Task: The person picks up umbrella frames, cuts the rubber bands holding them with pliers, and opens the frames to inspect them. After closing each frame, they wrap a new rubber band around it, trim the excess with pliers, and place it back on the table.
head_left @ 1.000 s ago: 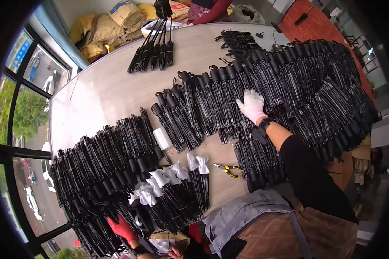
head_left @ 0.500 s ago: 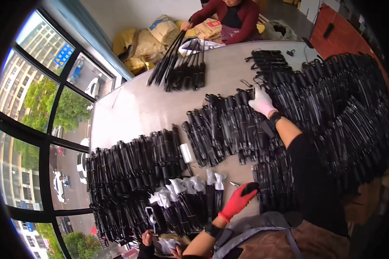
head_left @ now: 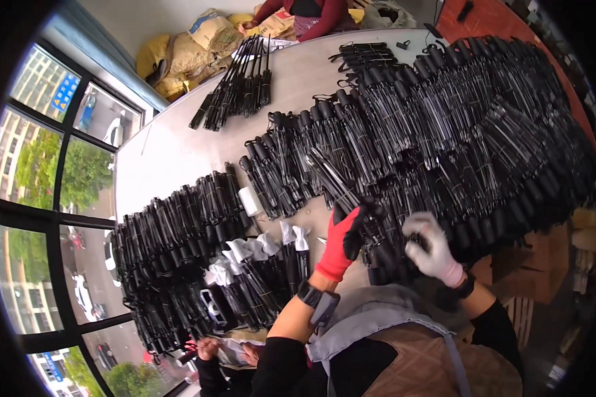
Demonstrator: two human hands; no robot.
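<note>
My left hand (head_left: 341, 245), in a red glove with a black palm, is closed around a slim black folding umbrella frame (head_left: 331, 178). The frame slants up and left from my hand, over the rows lying on the table; its lower end is partly hidden by the glove. To the right, above the near row, is my right hand (head_left: 436, 250) in a white glove, slightly blurred. Its fingers are bent and apart from the thumb, and I see nothing held between them. Banded bundles of black umbrella frames (head_left: 404, 106) lie under and beyond both hands.
More umbrella frames (head_left: 179, 231) lie at the left, some with white cloth tops (head_left: 265, 245). A white block (head_left: 249, 200) lies between the rows. Across the table (head_left: 172, 135), a person (head_left: 318, 16) sits behind a loose pile of frames (head_left: 235, 89). Another person's hands (head_left: 208, 349) show at the lower left.
My right hand has come back from the far row toward me. My left hand has moved up and now holds an umbrella frame. The far person's hand has left the loose pile.
</note>
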